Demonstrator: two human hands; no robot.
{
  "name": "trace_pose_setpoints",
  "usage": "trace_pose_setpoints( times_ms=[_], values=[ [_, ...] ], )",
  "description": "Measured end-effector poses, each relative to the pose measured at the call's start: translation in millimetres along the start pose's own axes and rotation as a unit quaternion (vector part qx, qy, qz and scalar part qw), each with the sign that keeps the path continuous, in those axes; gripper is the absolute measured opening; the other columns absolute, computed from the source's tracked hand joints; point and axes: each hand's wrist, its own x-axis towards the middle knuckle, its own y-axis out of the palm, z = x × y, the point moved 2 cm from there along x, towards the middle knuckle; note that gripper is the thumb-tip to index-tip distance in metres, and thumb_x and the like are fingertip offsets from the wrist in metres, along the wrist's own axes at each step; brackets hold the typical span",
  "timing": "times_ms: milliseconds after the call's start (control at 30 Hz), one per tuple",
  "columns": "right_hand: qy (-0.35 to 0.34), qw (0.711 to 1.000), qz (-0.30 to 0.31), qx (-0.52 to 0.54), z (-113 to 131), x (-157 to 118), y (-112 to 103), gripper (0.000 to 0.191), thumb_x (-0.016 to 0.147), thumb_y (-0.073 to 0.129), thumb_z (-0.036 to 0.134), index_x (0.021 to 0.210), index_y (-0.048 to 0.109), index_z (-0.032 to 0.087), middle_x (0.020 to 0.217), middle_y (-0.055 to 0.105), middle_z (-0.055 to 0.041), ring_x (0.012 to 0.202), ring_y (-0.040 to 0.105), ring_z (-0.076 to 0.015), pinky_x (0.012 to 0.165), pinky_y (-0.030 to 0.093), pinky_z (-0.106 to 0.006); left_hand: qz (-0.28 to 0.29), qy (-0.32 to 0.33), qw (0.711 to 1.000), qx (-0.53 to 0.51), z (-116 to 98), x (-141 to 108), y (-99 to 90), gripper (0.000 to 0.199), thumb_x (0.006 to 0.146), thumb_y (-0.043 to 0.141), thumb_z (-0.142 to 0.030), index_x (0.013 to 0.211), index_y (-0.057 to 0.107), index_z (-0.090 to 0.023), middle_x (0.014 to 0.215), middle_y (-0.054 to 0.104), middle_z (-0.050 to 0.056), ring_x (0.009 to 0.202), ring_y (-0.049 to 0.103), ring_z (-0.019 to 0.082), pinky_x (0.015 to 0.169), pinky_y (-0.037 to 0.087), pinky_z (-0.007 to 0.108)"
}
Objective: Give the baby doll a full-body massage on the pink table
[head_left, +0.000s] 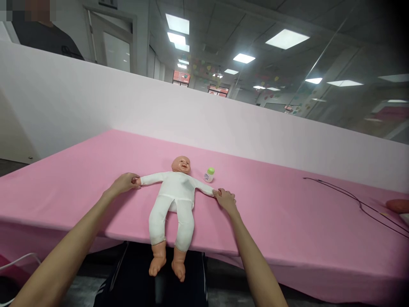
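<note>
A baby doll [177, 187] in a white cloth suit lies on its back on a pink-covered table [265, 213], head toward the wall. Its arms are spread wide, and its bare feet hang past the near edge. My left hand [124, 183] is closed around the doll's hand on the left side. On the other side my right hand [226, 199] grips the doll's other hand, fingers curled over it. Just above that arm stands a small jar [208, 175] with a green lid, apart from my fingers.
Black cables [351, 196] run across the table's right part toward an orange-brown object [398, 206] cut off by the frame. A white wall [223, 123] with glass above borders the far side. Behind it, at upper left, is a person [44, 38] in dark clothing.
</note>
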Motion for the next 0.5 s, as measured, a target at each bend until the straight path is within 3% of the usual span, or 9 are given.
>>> trace_pose_setpoints(
  times_ms=[100,200,300,400,433,500],
  values=[
    [0.015,0.998,-0.023,0.054,-4,4,0,0.072,0.091,0.064,0.062,0.142,0.057,0.012,0.133,0.065,-0.0217,0.13,0.053,-0.0427,0.106,0.044,-0.055,-0.072,-0.017,0.985,-0.154,2,1,-1.8,0.037,0.057,0.084,-0.039,0.088,0.08,-0.019,0.086,0.078,0.007,0.081,0.07,0.028,0.066,0.048,0.03],
    [0.011,0.969,-0.032,0.244,-8,7,8,0.079,0.072,0.086,0.053,0.134,0.058,0.01,0.109,0.072,-0.0159,0.098,0.07,-0.0327,0.084,0.058,-0.046,-0.173,-0.063,0.923,-0.337,-5,2,4.4,0.058,0.049,0.091,-0.038,0.101,0.079,-0.016,0.092,0.078,0.011,0.081,0.07,0.026,0.067,0.053,0.032],
    [0.027,0.871,-0.036,0.489,-8,8,16,0.064,0.062,0.094,0.04,0.114,0.067,0.014,0.089,0.074,-0.0077,0.079,0.072,-0.0253,0.068,0.062,-0.037,-0.259,-0.08,0.872,-0.409,-22,2,14.9,0.047,0.053,0.092,-0.039,0.092,0.078,-0.017,0.094,0.078,0.011,0.083,0.07,0.024,0.072,0.055,0.033],
    [0.03,0.766,-0.057,0.639,5,4,19,0.042,0.062,0.095,0.039,0.091,0.073,0.016,0.092,0.077,-0.0095,0.093,0.075,-0.0258,0.078,0.065,-0.034,-0.306,-0.054,0.855,-0.416,-48,4,26.6,0.031,0.063,0.088,-0.038,0.084,0.078,-0.018,0.092,0.078,0.009,0.086,0.069,0.024,0.078,0.056,0.035],
    [0.021,0.749,-0.069,0.658,13,1,18,0.039,0.064,0.094,0.04,0.088,0.075,0.017,0.096,0.078,-0.0103,0.099,0.075,-0.0264,0.084,0.064,-0.035,-0.31,-0.033,0.856,-0.412,-59,4,30.7,0.03,0.065,0.087,-0.037,0.086,0.078,-0.018,0.093,0.078,0.008,0.087,0.07,0.024,0.082,0.057,0.036],
    [-0.02,0.745,-0.105,0.659,33,-8,16,0.038,0.068,0.091,0.042,0.092,0.078,0.017,0.104,0.079,-0.0107,0.106,0.074,-0.0273,0.093,0.062,-0.038,-0.297,0.024,0.869,-0.396,-81,2,39.9,0.031,0.07,0.086,-0.036,0.094,0.079,-0.018,0.098,0.079,0.008,0.092,0.071,0.025,0.088,0.057,0.038]
  ],
)
